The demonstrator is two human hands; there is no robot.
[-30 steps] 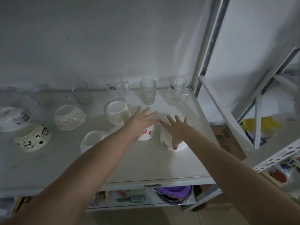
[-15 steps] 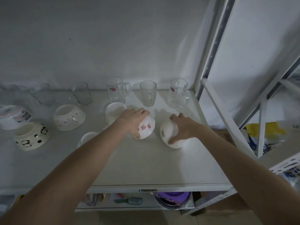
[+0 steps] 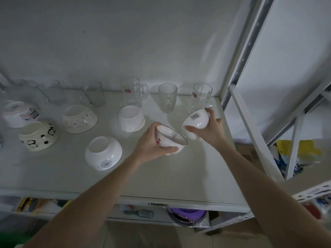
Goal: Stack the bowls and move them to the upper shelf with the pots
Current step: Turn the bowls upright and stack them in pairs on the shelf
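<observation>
My left hand (image 3: 152,142) clasps the red-lettered bowl (image 3: 170,139), mouth tipped toward two o'clock. My right hand (image 3: 208,130) pinches the plain white bowl (image 3: 196,120), just beside it at two o'clock, foot showing. Both are lifted off the shelf (image 3: 179,176); I judge the right one nests next.

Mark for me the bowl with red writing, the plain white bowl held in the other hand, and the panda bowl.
bowl with red writing (image 3: 163,140), head view, outer side wall by the red characters
plain white bowl (image 3: 196,120), head view, outer wall below the sticker
panda bowl (image 3: 40,138), head view, side wall
</observation>
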